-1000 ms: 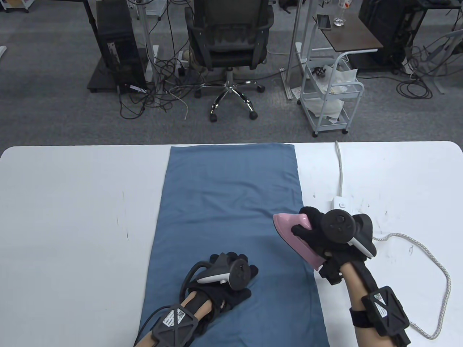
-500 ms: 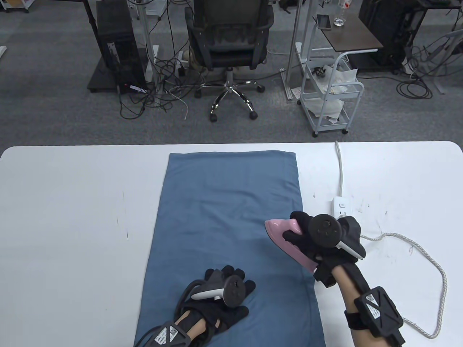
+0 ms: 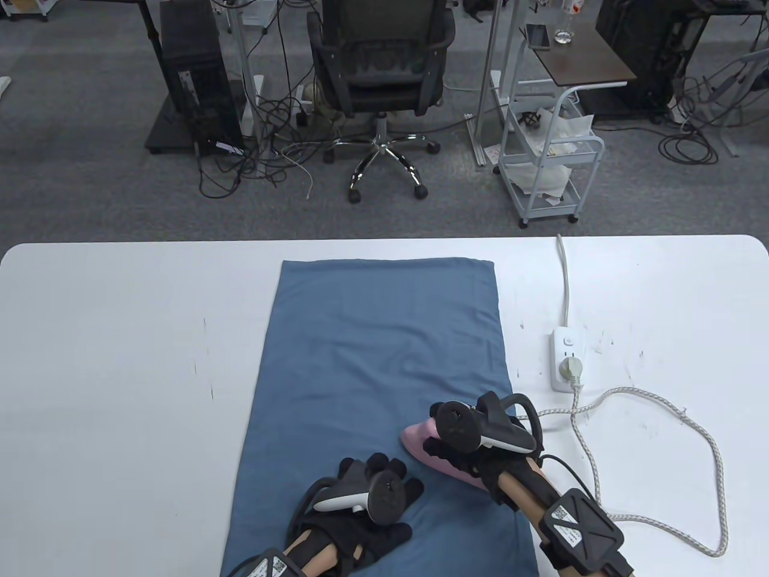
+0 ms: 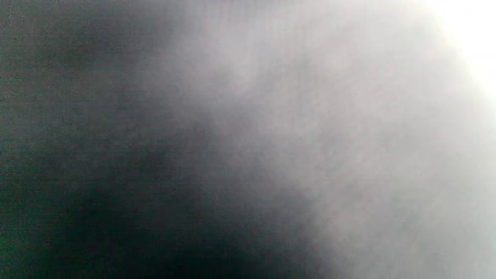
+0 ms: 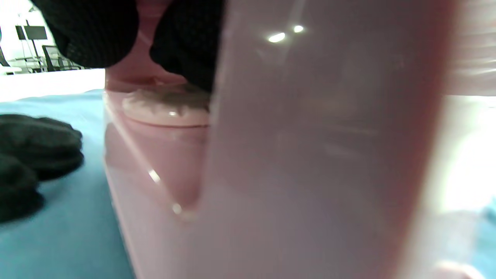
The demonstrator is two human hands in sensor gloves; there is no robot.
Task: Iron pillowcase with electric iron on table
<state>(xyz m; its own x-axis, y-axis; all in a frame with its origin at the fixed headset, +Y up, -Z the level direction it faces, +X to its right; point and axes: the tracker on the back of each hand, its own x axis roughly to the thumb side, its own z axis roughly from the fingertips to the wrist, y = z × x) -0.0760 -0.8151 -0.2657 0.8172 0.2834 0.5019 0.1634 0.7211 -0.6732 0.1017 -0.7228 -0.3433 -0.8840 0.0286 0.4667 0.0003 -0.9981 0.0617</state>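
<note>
We grip the iron [image 3: 420, 442] in our right hand [image 3: 474, 442], left hand [image 3: 372, 490] flat, fingers spread, pinning the pillowcase [image 3: 384, 336]; next, probably a smooth stroke away.

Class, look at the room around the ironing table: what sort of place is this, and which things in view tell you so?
Probably an office or lab, not a home: an office chair, a computer tower with tangled floor cables, and a wheeled cart behind the table.

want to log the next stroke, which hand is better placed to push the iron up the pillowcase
Right. The right hand already grips the pink iron on the blue pillowcase, while the left hand rests flat on the cloth beside it, likely pinning it.
</note>
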